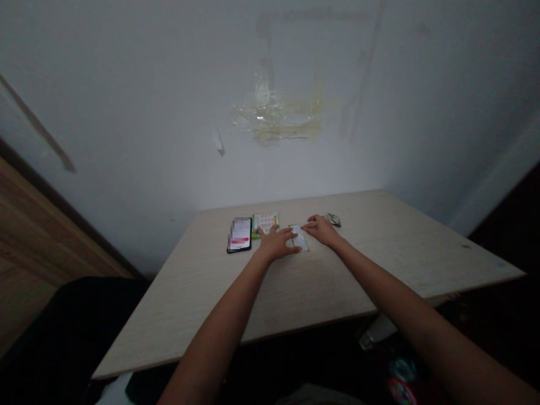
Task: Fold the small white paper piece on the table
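A small printed card or paper (301,241), pale with lines of print and a coloured border, lies on the table between my hands. My left hand (276,244) rests at its left side, fingers spread, with thumb and a fingertip on the card. At the card's upper right edge, my right hand (321,229) has its fingertips drawn together, touching the edge. Partly under the left fingers is a green-bordered printed sheet (266,221). Just beyond the right hand lies a small dark, multicoloured packet or stack (334,219), too small to make out.
A phone (239,236) with a lit, partly blurred screen lies left of the green-bordered sheet. The pale wooden table (202,292) stands against a wall (169,112) with peeling clear tape (278,115). Below the front edge, at right, are dim objects, one red (400,391).
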The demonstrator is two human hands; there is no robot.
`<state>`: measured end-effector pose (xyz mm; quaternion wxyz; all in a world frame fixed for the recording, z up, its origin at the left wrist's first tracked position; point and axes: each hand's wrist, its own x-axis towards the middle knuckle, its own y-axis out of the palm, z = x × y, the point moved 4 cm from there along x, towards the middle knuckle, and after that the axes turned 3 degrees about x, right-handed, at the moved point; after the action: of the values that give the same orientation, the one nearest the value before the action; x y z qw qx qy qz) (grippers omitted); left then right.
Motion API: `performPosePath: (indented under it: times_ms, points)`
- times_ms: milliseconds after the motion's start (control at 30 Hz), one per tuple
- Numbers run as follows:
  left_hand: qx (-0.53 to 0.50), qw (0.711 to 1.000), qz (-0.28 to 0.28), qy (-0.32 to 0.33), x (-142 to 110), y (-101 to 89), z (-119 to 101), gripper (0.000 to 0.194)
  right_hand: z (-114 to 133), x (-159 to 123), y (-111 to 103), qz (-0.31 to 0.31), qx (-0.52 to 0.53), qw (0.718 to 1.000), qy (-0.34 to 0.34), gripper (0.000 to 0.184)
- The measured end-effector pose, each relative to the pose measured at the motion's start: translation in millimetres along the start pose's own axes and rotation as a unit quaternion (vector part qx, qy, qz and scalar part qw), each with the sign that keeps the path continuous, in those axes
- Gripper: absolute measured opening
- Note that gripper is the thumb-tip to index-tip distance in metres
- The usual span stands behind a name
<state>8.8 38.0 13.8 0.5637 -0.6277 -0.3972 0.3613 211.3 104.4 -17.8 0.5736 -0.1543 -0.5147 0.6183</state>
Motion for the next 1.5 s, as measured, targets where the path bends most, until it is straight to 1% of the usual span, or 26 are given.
performPosePath:
  times_ms: [233,433,667,833,1167,1500]
  points:
    - [-0.009,1.0,-0.004,0.0,2,1.7,2,0.068,11,-2,-2,0.023,-0.058,0.998,0.026,0.029]
    - [-0.003,1.0,-0.003,0.002,2,0.2,1,0.068,20,-5,-2,0.031,-0.096,0.994,0.03,0.034]
    - [-0.009,1.0,-0.003,0.0,1,-1.6,0,0.065,26,-6,-2,0.047,-0.127,0.99,0.041,0.038]
    - [-0.003,1.0,-0.012,0.007,1,-0.6,0,0.066,23,-7,-2,0.039,-0.116,0.992,0.032,0.038]
    - [-0.003,1.0,-0.011,-0.001,1,0.6,-1,0.068,14,-5,-3,0.018,-0.068,0.997,0.022,0.034]
    - [-0.016,1.0,-0.013,0.0,3,2.3,2,0.069,6,-3,0,0.02,-0.045,0.998,0.027,0.035]
